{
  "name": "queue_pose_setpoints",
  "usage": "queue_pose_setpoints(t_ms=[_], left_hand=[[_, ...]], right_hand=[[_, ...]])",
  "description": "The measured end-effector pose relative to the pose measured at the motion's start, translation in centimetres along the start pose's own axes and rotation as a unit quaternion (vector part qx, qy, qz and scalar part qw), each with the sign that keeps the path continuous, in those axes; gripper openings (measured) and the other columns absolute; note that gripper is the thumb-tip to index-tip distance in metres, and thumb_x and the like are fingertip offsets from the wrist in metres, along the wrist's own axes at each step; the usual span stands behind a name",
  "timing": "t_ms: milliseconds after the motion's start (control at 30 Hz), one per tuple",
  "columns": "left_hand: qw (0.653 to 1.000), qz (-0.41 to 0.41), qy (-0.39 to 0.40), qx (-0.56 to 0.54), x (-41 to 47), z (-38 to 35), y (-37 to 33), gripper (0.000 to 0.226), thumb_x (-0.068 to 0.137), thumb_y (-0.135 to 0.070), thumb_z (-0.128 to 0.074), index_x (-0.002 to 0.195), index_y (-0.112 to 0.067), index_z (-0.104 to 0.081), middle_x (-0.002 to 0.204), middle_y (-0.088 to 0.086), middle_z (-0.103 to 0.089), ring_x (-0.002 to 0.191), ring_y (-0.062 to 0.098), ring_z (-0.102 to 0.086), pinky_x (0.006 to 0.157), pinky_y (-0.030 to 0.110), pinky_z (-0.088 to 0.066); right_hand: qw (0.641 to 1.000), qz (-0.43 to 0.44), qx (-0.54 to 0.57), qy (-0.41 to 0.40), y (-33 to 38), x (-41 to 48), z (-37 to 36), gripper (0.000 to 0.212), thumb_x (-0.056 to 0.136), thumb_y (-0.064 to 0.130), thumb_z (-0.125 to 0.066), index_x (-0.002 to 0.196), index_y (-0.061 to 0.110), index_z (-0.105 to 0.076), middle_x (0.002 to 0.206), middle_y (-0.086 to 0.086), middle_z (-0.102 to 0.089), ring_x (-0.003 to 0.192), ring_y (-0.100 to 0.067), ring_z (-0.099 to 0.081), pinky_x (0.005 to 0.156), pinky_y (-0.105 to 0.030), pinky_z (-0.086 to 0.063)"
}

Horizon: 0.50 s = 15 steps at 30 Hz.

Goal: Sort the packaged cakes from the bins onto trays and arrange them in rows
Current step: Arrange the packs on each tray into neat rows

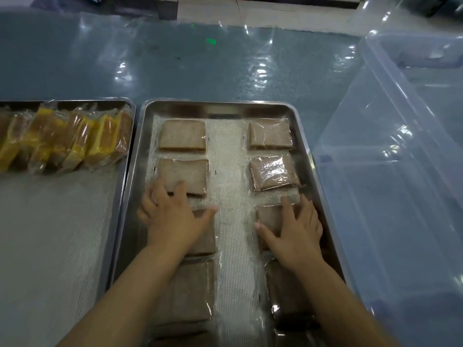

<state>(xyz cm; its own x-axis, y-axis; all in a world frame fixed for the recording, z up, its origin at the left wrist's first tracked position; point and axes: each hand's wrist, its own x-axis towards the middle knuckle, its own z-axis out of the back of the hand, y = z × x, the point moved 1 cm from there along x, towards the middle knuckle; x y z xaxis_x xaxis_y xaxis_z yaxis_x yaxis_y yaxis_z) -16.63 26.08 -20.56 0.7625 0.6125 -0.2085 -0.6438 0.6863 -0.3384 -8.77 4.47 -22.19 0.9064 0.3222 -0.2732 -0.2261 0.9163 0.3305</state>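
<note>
Left hand [170, 216], right hand [298, 229] flat atop wrapped cakes [269, 217].

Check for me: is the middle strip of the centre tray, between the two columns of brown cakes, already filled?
No, the strip of white mesh liner between the two columns of brown cakes holds nothing.

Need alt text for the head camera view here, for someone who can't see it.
Two bare hands, left hand and right hand, press flat on packaged brown cakes laid in two columns on a steel tray. A second tray to the left holds yellow cakes; a clear plastic bin sits right.
</note>
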Motion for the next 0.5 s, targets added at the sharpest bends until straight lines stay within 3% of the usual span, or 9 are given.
queue_pose_setpoints(t_ms=[167, 367, 500], left_hand=[[0.995, 0.055, 0.085, -0.012, -3.9, -1.9, 0.5, 0.103, 0.066, -0.083, -0.049, 0.145, -0.032, -0.007, 0.151, 0.0, 0.018, 0.137, 0.044, 0.005, 0.109, 0.061, -0.016], [0.997, 0.061, 0.025, -0.028, -3.4, -2.1, 0.3, 0.086, 0.07, -0.063, -0.06, 0.14, -0.025, -0.026, 0.151, 0.003, 0.004, 0.133, 0.04, -0.008, 0.108, 0.054, -0.02], [0.998, 0.06, 0.018, -0.026, -2.8, -2.1, 0.6, 0.085, 0.07, -0.062, -0.06, 0.139, -0.025, -0.028, 0.15, 0.003, 0.002, 0.132, 0.041, -0.01, 0.108, 0.054, -0.022]], right_hand=[[1.0, -0.009, -0.003, 0.006, 0.6, 0.0, 0.0, 0.093, 0.079, 0.072, -0.049, 0.15, 0.026, -0.01, 0.158, -0.008, 0.009, 0.144, -0.03, 0.013, 0.115, -0.052, -0.001], [0.999, 0.004, 0.001, -0.032, 0.9, 0.2, -0.3, 0.077, 0.081, 0.062, -0.055, 0.142, 0.024, -0.029, 0.155, -0.006, -0.009, 0.143, -0.031, 0.001, 0.115, -0.051, -0.006], [0.997, 0.021, 0.017, -0.074, 0.9, 0.3, -0.4, 0.069, 0.081, 0.058, -0.057, 0.137, 0.022, -0.039, 0.151, -0.007, -0.018, 0.14, -0.029, -0.006, 0.114, -0.05, -0.009]])
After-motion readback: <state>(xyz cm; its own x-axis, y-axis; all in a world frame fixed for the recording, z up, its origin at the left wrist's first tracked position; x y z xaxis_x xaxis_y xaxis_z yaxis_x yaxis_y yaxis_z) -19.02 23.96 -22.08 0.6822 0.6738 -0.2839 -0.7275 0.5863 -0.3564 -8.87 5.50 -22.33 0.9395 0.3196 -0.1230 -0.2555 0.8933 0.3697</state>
